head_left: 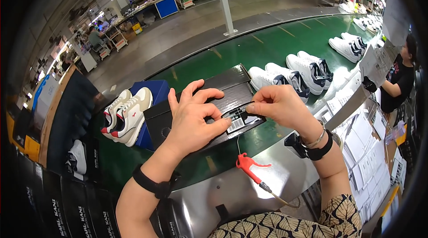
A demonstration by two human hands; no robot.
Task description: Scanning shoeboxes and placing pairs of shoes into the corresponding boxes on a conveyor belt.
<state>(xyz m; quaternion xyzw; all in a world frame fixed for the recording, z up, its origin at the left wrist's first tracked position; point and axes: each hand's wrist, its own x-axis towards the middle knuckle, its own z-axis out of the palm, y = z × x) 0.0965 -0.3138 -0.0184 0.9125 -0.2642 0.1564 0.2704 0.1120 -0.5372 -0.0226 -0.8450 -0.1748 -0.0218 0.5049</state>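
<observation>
In the head view, the left hand lies spread on the near end of the black shoe box, steadying it on the green conveyor belt. The right hand pinches the white barcode label onto that end, thumb and fingers closed on its edge. A red air gun hangs just below the box; white sneakers sit beyond it.

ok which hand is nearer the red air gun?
Right, narrowly. The right hand is up and to the right of the red air gun, pinching a label on the black box. The left hand lies flat on the box, up and left.
</observation>
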